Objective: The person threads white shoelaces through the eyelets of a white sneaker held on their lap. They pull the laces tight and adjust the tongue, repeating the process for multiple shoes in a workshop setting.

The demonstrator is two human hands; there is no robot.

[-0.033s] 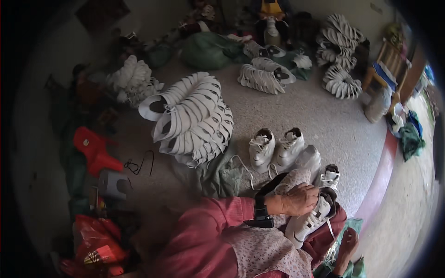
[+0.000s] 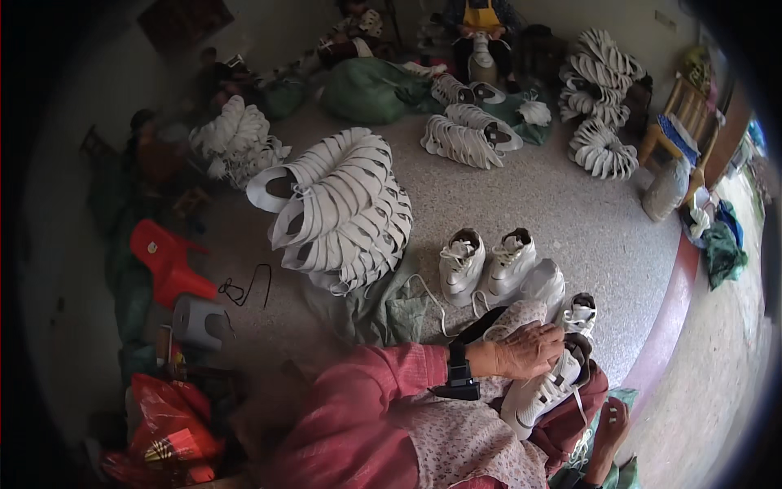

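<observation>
In the lap, over a flowered apron (image 2: 472,436), a white shoe (image 2: 533,401) lies tilted, its toe toward the body and its opening facing away. The left hand (image 2: 529,350), a black band (image 2: 460,376) on its wrist, pinches the shoe near its collar, fingers bent over the edge. The right hand (image 2: 612,425) is off to the right, apart from the shoe, its fingers curled; whether they pinch anything, I cannot tell. A loose lace (image 2: 582,405) hangs from the shoe's right side, so this one looks laced in part but unfinished. Just beyond the lap, two white shoes (image 2: 486,262) stand upright side by side on the floor (image 2: 603,236) with laces in, seemingly further along, though a long end trails from them. More shoes stand close by to their right, partly hidden. Further left, a big stack of uppers (image 2: 350,204), not yet joined to soles as far as I can judge, rests partly on green cloth (image 2: 399,310), near a red stool (image 2: 171,261). Farther off are more uppers (image 2: 460,138), a green sack (image 2: 366,90) and a seated co-worker (image 2: 481,45), so much appears left.
</observation>
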